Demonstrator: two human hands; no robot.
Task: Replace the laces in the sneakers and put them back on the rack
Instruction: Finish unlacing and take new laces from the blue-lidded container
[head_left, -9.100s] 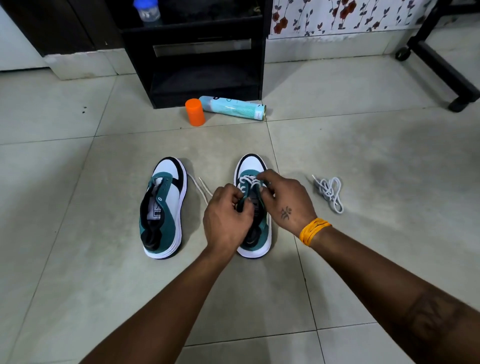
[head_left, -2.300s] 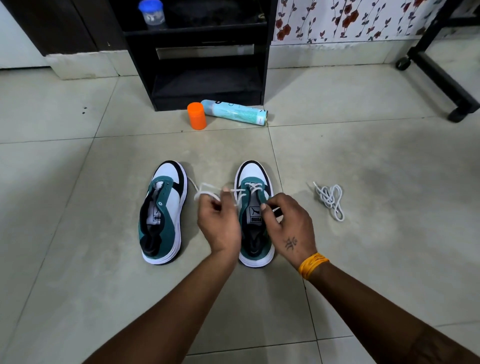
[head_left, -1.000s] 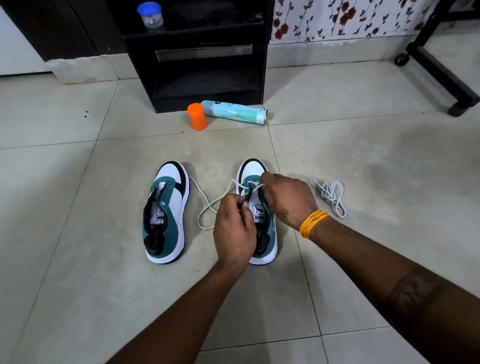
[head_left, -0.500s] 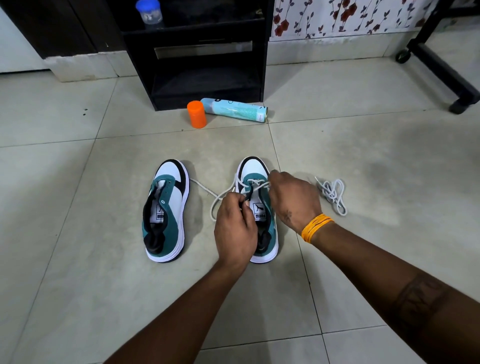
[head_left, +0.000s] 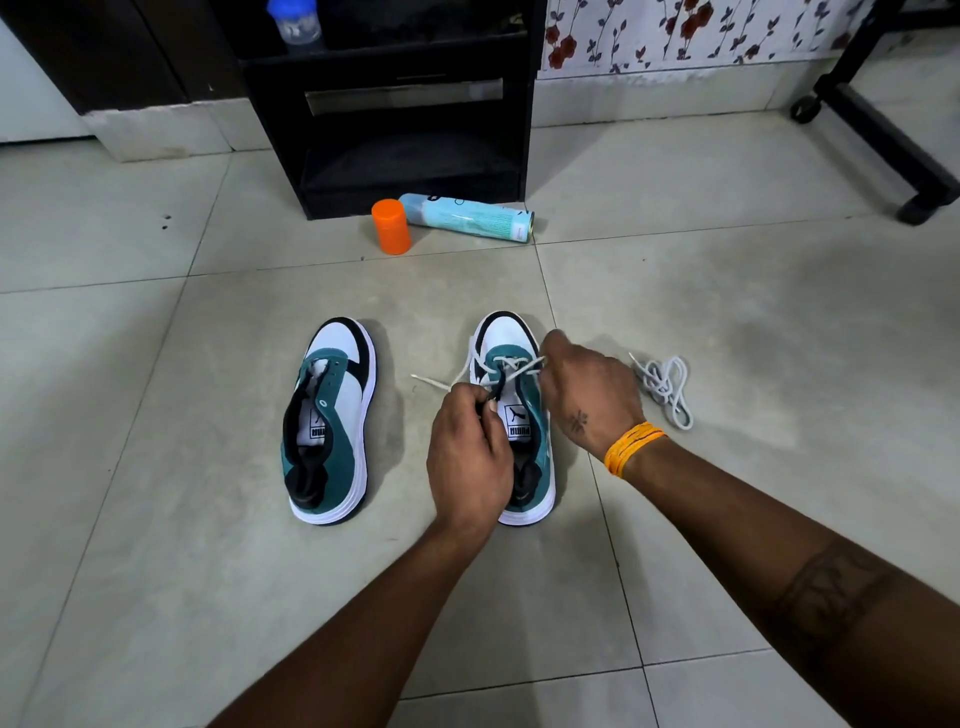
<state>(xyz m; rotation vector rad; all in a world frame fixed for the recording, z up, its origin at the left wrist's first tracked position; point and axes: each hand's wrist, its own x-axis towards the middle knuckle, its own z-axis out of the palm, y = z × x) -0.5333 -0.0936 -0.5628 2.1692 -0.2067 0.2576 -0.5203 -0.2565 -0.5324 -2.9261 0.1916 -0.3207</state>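
While both hands pinch it, white lace (head_left: 511, 365) between left grip (head_left: 470, 457) and right grip (head_left: 589, 395).

You are in a room of a home, working down on the floor (head_left: 727, 312) of large pale glazed tiles. Ahead of you stands a low black shoe rack (head_left: 405, 130) with open shelves, set against a wall papered with red flowers on dark stems (head_left: 675, 36). A spray can (head_left: 467, 217) lies beside its orange cap (head_left: 391, 227) at the rack's foot. At your right, a black frame leg on a castor wheel (head_left: 804, 108) crosses the tiles.
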